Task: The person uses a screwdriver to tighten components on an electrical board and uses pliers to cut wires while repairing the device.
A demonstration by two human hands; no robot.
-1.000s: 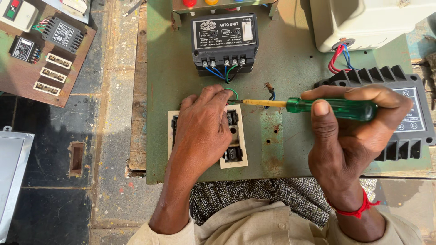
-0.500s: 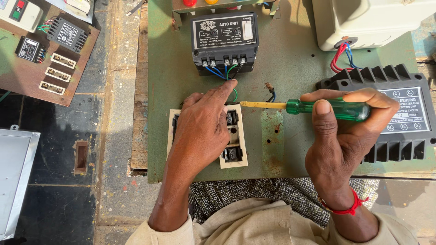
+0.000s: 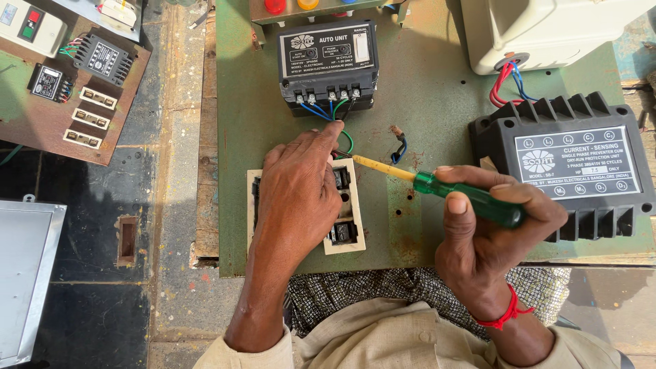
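We press our left hand (image 3: 301,191) flat on the switch block (image 3: 345,205) to steady it, right hand (image 3: 488,236) wrapped around the screwdriver (image 3: 451,193), tip at its terminal.

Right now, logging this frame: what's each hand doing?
Left hand: pressed on the cream switch block, gripping nothing.
Right hand: closed around the green-handled screwdriver.

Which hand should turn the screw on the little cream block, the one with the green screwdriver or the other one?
Probably the right hand: it grips the green screwdriver, whose tip points at the cream terminal block. The left hand lies flat over that block, fingertips by the wires.
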